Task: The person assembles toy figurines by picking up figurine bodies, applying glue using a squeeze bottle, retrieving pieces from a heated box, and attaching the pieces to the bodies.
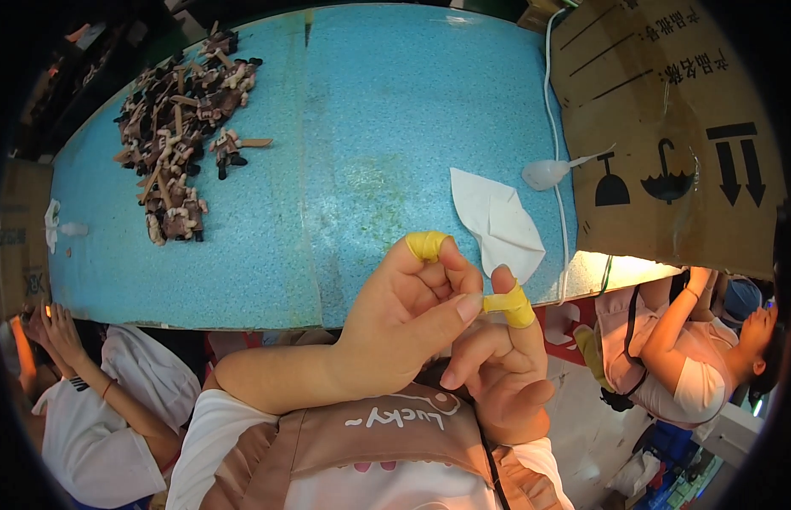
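My left hand (412, 310) is closed in a pinch above the near edge of the blue table. Between thumb and fingertips it grips the end of a strip of yellow tape (519, 308), which is wrapped around the index finger of my right hand (506, 365). That finger points up, while the other fingers are loosely bent and apart, holding nothing. Another yellow wrap (427, 245) circles my left index finger. Just beyond my hands, a creased white sheet (495, 219) lies on the table.
Many small brown figures (179, 127) are heaped at the far left of the blue table (361, 102). A white squeeze bottle with a thin nozzle (546, 174) lies by a white cable (550, 93). A cardboard box (667, 119) stands right. Other people sit at both sides.
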`<move>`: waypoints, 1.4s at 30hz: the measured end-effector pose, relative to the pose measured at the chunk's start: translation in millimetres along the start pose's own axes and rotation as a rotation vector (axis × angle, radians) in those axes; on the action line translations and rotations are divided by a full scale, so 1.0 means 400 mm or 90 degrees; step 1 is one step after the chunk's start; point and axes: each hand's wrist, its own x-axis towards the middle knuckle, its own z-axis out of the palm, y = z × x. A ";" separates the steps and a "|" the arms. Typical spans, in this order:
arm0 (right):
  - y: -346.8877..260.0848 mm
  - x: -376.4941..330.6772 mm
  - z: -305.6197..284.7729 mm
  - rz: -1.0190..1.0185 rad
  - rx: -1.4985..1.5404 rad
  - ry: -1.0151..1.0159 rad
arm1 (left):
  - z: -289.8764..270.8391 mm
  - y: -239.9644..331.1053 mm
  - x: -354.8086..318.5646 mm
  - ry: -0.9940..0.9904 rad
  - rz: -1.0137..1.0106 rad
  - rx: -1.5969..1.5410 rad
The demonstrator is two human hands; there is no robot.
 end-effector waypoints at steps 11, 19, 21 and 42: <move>0.011 0.015 0.030 0.002 0.152 0.105 | -0.010 -0.010 0.003 0.013 0.054 -0.006; 0.008 0.018 0.040 -0.053 0.192 0.130 | -0.002 -0.012 -0.001 0.016 0.050 -0.016; 0.015 0.022 0.051 -0.074 0.196 0.144 | 0.001 -0.016 -0.001 0.018 0.034 -0.040; 0.056 0.025 0.016 0.062 0.662 -0.270 | -0.011 0.010 0.039 0.013 -0.078 0.048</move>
